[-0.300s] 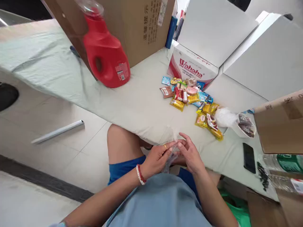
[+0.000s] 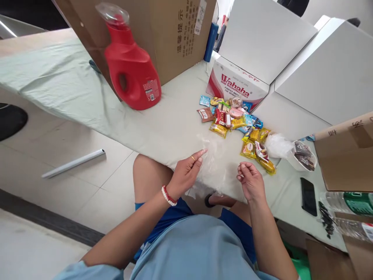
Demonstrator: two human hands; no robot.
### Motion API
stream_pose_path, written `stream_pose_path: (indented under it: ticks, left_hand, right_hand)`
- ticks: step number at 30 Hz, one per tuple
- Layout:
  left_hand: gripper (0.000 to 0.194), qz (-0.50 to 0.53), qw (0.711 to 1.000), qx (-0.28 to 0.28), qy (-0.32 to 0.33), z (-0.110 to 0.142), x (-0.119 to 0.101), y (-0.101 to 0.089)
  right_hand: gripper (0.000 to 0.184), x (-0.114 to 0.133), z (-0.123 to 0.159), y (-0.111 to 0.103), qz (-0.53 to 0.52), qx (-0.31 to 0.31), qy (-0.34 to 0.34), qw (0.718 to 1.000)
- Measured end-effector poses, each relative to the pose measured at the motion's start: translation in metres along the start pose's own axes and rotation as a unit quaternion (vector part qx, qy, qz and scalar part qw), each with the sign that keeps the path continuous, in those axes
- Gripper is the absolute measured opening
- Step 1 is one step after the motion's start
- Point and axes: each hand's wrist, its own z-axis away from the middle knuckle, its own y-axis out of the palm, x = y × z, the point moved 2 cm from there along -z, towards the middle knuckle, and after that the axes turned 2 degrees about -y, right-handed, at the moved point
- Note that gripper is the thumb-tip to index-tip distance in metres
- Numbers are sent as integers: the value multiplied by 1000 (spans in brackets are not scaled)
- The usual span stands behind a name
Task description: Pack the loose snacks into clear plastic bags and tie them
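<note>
A thin clear plastic bag (image 2: 214, 167) hangs over the front edge of the cloth-covered table (image 2: 175, 136). My left hand (image 2: 188, 171), with a ring and a red-and-white bracelet, pinches the bag's left side between thumb and fingers. To the right of the bag, my right hand (image 2: 251, 182) is closed, fingertips drawn against the thumb. Whether those fingertips grip anything cannot be made out. Beyond the hands lies a pile of small wrapped snacks (image 2: 219, 130) in yellow, red, blue and brown packets.
A red detergent jug (image 2: 135, 74) stands by a large cardboard box (image 2: 166, 42). Behind the snacks is a Wahaha carton (image 2: 233, 83). At right are a white bowl of packets (image 2: 301, 161), a crumpled white bag (image 2: 278, 146), a black phone (image 2: 308, 197) and plastic bottles (image 2: 346, 202).
My hands have parted: the left moved left and slightly up, the right moved right and its fingers closed. The plastic bag, bunched between them before, now spreads out more.
</note>
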Motion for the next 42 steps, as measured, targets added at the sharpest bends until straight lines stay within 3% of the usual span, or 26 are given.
stream_pose_path:
  ticks: [4,7,11,13,18,21,24,27,29,31,33,34,38,40,42]
  left_hand:
    - [48,-18,993,112,32,5,-7,16]
    - [48,-17,981,190,37,13,-9,29]
    - [51,15,977,214,12,14,-6,26]
    - [55,48,984,172,-19,8,1,15]
    - [59,26,993,-36,-108,-8,35,-14]
    - [57,-58,986,-77,-134,-10,53,-17]
    - [62,-210,966,-123,-83,-6,57,-13]
    - [53,-375,912,-156,51,-3,42,-7]
    - [38,-435,884,-99,138,-5,28,-2]
    - [27,-460,867,25,189,-12,17,7]
    - [24,-478,850,135,178,-20,11,18]
    - [24,-490,844,161,150,-24,11,22]
    - [28,-531,836,130,55,-29,28,35]
    - [35,-528,839,112,64,-23,43,39]
    - [42,-510,850,101,85,-15,57,41]
  right_hand:
    - [63,-9,6,6,-44,67,65,995]
    - [79,-24,5,20,-17,87,110,990]
    - [80,-40,-8,35,18,113,138,984]
    - [69,-40,-16,32,14,98,117,988]
    - [51,-34,-28,-3,0,-28,22,999]
    - [46,-38,-27,-20,43,-53,15,998]
    - [46,-47,-25,-25,81,-53,9,995]
    - [44,-52,-26,-22,111,-51,-3,992]
    - [42,-52,-28,-19,134,-47,-17,990]
    - [40,-52,-27,-17,160,-37,-36,986]
    - [37,-52,-24,-18,194,-18,-51,979]
    - [36,-52,-21,-20,217,-5,-55,975]
    - [26,-46,-10,-46,372,74,-47,924]
    - [21,-31,-13,-62,468,81,-66,877]
    - [21,-7,-24,-69,534,44,-123,835]
